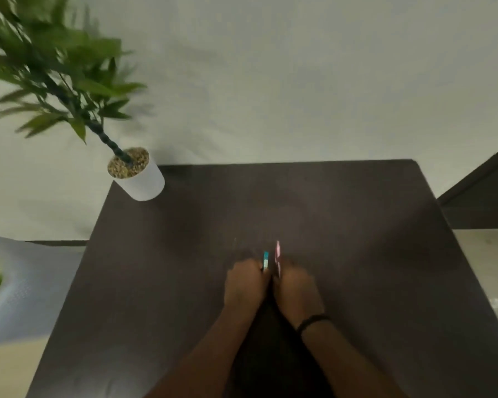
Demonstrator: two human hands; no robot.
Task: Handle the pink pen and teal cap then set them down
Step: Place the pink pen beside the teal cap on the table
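Observation:
Both of my hands are side by side over the middle of the dark table [357,225]. My left hand [243,285] is closed around the teal cap [266,259], whose far end sticks out past my fingers. My right hand [296,291] grips the pink pen [277,255], which points away from me and rises a little beyond the cap. Cap and pen are close together, nearly parallel, with a narrow gap between them. The lower part of each is hidden inside my fingers. A dark band circles my right wrist.
A white pot [140,179] with a leafy green plant [55,73] stands on the table's far left corner. A pale grey object with a green patch [9,285] lies off the left edge. A light wall is behind; a dark surface [480,196] sits at the right.

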